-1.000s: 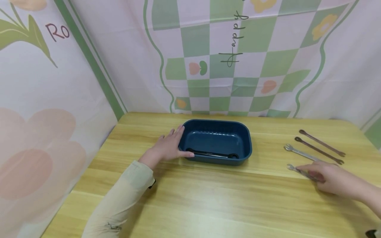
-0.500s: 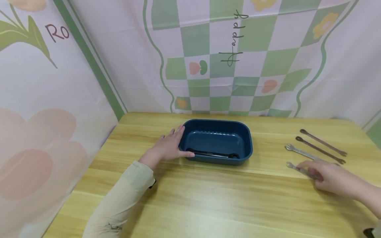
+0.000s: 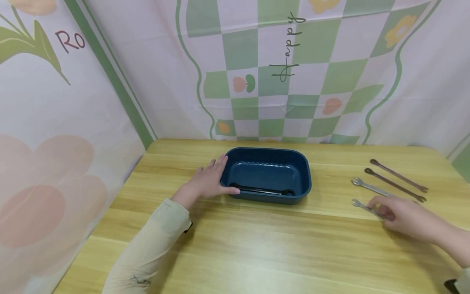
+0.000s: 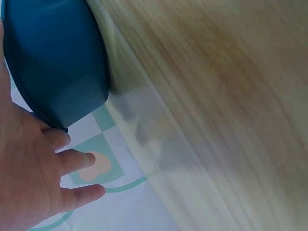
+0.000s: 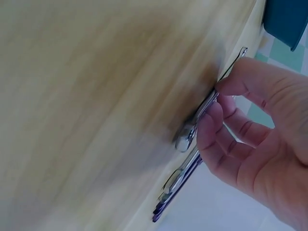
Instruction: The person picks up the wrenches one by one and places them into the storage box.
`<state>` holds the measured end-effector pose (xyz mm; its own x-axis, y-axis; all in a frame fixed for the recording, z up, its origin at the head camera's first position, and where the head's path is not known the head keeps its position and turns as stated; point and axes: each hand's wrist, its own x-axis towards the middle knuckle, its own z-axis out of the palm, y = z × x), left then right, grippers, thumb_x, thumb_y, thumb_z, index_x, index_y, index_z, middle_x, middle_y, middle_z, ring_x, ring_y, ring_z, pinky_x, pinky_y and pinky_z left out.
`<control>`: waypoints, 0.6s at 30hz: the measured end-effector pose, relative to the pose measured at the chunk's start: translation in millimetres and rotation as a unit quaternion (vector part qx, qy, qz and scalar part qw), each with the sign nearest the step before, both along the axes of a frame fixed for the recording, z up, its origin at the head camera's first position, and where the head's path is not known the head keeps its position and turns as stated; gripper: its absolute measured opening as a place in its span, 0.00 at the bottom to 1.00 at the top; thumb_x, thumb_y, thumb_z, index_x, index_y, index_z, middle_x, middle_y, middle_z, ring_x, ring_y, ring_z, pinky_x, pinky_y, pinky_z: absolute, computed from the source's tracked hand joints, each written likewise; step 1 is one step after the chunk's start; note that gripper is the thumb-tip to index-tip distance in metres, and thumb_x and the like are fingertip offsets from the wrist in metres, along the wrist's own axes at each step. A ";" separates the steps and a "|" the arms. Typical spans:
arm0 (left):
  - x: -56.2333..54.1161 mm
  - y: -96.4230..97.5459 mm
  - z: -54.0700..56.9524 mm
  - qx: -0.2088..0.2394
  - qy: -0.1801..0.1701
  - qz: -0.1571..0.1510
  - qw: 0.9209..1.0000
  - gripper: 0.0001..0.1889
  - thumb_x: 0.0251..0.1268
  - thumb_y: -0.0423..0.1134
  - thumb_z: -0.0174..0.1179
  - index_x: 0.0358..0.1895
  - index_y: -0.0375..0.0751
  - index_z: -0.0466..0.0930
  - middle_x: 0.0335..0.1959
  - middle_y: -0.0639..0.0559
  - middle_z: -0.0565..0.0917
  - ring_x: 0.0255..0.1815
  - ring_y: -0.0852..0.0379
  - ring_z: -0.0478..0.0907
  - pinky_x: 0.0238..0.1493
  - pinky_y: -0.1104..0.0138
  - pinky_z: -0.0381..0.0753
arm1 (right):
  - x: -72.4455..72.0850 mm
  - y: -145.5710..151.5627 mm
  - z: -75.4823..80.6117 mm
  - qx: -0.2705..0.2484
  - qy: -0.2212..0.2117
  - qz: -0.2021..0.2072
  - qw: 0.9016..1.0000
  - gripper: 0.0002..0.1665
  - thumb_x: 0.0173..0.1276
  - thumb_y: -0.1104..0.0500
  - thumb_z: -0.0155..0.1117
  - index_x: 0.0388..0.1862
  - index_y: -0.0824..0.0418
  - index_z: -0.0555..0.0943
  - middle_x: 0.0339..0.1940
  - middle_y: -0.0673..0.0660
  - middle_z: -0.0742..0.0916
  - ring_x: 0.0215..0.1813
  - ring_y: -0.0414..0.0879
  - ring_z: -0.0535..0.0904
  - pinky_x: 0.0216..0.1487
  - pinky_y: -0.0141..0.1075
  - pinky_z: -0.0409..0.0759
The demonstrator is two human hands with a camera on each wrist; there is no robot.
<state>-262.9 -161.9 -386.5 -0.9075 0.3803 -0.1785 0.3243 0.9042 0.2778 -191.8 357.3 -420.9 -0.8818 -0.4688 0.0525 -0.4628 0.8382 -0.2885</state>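
Silver metal is showing between the thumb and fingertips of the right hand (image 3: 407,214): these fingers are curling and pinching a short, slim silver metal wrench (image 3: 363,206) at mid-shank. The wrench's long axis is running obliquely across the fingertips; its forked end is projecting left and slightly forward of them, pointing toward a dark blue, round-cornered rectangular tray (image 3: 264,173), while its thicker rounded end is extending back to the palm side.

Just beyond the right fingers, a longer silver metal wrench (image 3: 372,188) is lying roughly parallel, its rear portion being hidden by the hand. Farther beyond, a dark brown metal wrench (image 3: 395,185) and a second dark brown metal wrench (image 3: 398,176) are lying side by side on the light wood-grain tabletop (image 3: 279,245), following a similar slant.

The left hand (image 3: 203,181) is bracing the tray with fingers extending and spreading, gripping nothing; its fingertips are touching the left end and its thumb is lying across the near rim. Inside, right of that thumb, a glossy black wrench (image 3: 262,190) is lying lengthwise along the near wall.
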 end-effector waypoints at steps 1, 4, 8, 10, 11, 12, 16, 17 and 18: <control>0.2 -0.1 0.1 0.000 -0.001 0.000 1.000 0.66 0.57 0.78 0.59 0.85 0.45 0.32 0.86 0.50 0.37 0.83 0.41 0.40 0.75 0.35 0.48 | 0.1 -1.0 -1.0 0.000 0.013 0.006 1.000 0.29 0.43 0.75 0.77 0.47 0.62 0.82 0.29 0.42 0.76 0.26 0.29 0.65 0.26 0.30 0.72; 0.6 0.0 0.6 0.002 -0.003 -0.001 1.000 0.66 0.57 0.79 0.58 0.85 0.46 0.32 0.86 0.50 0.37 0.83 0.41 0.40 0.75 0.35 0.47 | 0.3 -2.4 -3.9 0.001 0.046 0.018 0.999 0.30 0.39 0.75 0.78 0.44 0.59 0.82 0.29 0.40 0.74 0.26 0.28 0.64 0.24 0.30 0.69; 1.0 0.7 1.3 0.005 -0.004 -0.001 1.000 0.65 0.57 0.79 0.58 0.85 0.46 0.31 0.86 0.50 0.37 0.83 0.41 0.40 0.75 0.35 0.48 | -0.1 -1.1 -6.4 0.002 0.054 0.022 0.998 0.30 0.37 0.74 0.78 0.43 0.58 0.81 0.29 0.39 0.74 0.27 0.28 0.64 0.24 0.29 0.68; 1.1 0.8 1.3 0.005 -0.004 -0.001 1.000 0.65 0.57 0.79 0.58 0.85 0.46 0.31 0.86 0.50 0.37 0.83 0.41 0.40 0.75 0.35 0.48 | -0.3 -0.6 -7.4 0.002 0.056 0.023 0.998 0.31 0.37 0.74 0.78 0.43 0.57 0.81 0.29 0.38 0.73 0.27 0.28 0.64 0.24 0.29 0.68; 1.2 0.7 1.3 0.005 -0.004 -0.001 1.000 0.65 0.57 0.79 0.58 0.85 0.46 0.31 0.86 0.50 0.37 0.83 0.41 0.40 0.75 0.35 0.48 | -0.6 -0.5 -7.7 0.003 0.058 0.025 0.998 0.31 0.36 0.74 0.78 0.42 0.58 0.81 0.28 0.38 0.73 0.27 0.28 0.64 0.23 0.29 0.67; 1.3 0.6 1.4 0.005 -0.004 0.000 1.000 0.65 0.57 0.79 0.58 0.85 0.46 0.31 0.86 0.50 0.37 0.83 0.41 0.40 0.75 0.35 0.47 | -0.8 -0.5 -8.0 0.002 0.060 0.028 0.998 0.31 0.36 0.74 0.78 0.42 0.58 0.81 0.28 0.38 0.73 0.27 0.28 0.63 0.23 0.29 0.67; 0.8 -0.2 0.2 0.006 -0.005 0.001 1.000 0.66 0.57 0.79 0.58 0.85 0.47 0.31 0.86 0.50 0.37 0.83 0.41 0.40 0.75 0.35 0.47 | -2.0 -2.1 -7.5 0.007 0.068 0.031 0.997 0.30 0.35 0.74 0.77 0.41 0.56 0.81 0.28 0.39 0.73 0.27 0.28 0.64 0.23 0.29 0.67; 0.6 -0.5 -0.1 0.007 -0.005 0.002 1.000 0.66 0.57 0.79 0.58 0.85 0.47 0.31 0.86 0.50 0.36 0.83 0.41 0.40 0.75 0.35 0.47 | -2.7 -2.5 -6.4 0.011 0.064 0.029 0.997 0.30 0.36 0.74 0.77 0.40 0.56 0.81 0.29 0.40 0.73 0.27 0.30 0.65 0.23 0.30 0.68; 0.3 -0.8 -0.3 0.007 -0.005 0.002 1.000 0.66 0.57 0.80 0.58 0.85 0.47 0.31 0.86 0.50 0.36 0.83 0.41 0.40 0.75 0.35 0.47 | -3.3 -3.2 -5.2 0.011 0.058 0.025 0.998 0.29 0.36 0.74 0.77 0.40 0.56 0.81 0.29 0.42 0.75 0.28 0.32 0.69 0.24 0.31 0.71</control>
